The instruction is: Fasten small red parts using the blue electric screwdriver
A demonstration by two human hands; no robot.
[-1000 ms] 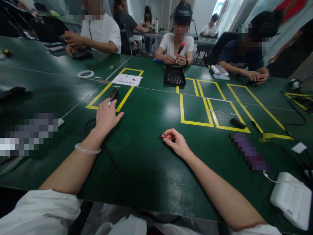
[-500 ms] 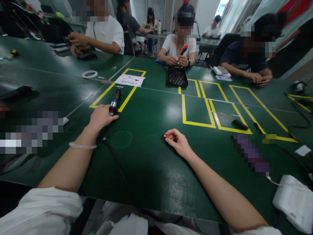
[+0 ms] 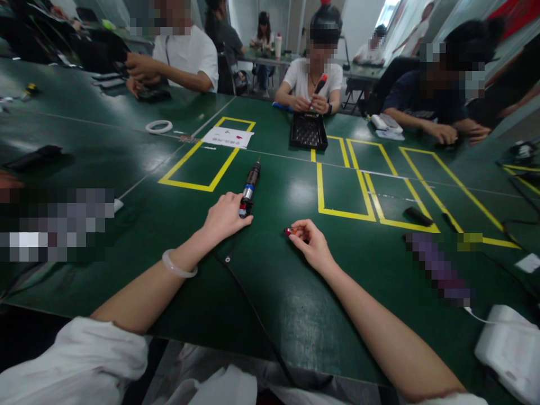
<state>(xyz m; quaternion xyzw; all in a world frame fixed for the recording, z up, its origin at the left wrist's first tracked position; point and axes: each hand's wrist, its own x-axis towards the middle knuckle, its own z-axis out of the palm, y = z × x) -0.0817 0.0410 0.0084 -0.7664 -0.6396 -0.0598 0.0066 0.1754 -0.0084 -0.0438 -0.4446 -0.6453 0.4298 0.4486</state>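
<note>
My left hand (image 3: 228, 215) is closed on the rear end of an electric screwdriver (image 3: 250, 187), a dark, slim tool with a silver and blue band. Its thin bit points away from me, toward the far side of the table. A black cable (image 3: 248, 298) runs from below that hand to the table's near edge. My right hand (image 3: 311, 242) pinches a small red and orange piece (image 3: 290, 231) between thumb and fingers, low over the green table (image 3: 270, 281). The piece is too small for me to make out its kind.
Yellow tape rectangles (image 3: 346, 214) mark the table. A printed paper (image 3: 228, 137), a white tape roll (image 3: 159, 126) and a black tray (image 3: 309, 132) lie farther off. At right are a black cylinder (image 3: 418, 216) and a white box (image 3: 510, 346). Several people sit opposite.
My left hand has carried the electric screwdriver to the right, out of the left tape rectangle, and its cable followed. My right hand stays nearly in place, still pinching the small piece.
</note>
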